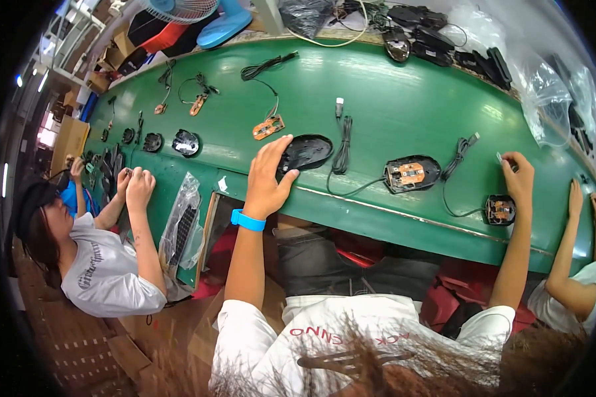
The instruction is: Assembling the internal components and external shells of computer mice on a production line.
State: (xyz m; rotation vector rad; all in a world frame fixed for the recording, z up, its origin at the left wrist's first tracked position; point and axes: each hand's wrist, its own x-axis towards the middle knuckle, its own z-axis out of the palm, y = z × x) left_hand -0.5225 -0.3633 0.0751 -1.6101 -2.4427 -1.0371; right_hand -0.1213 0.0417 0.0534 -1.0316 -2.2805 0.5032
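Reaching fwd w/ left hand, fingers spread, resting on glossy black plastic mouse top shell at frame centre. Pinching thin cable end w/ right hand, centre-right. Open black mouse base w/ orange circuit board waiting between, uncovered; assembly looking early.

A long green table curves across the room — cardboard boxes stacked past its far left end, a fan at the top edge. Brown floor below, bright strip lights at left.
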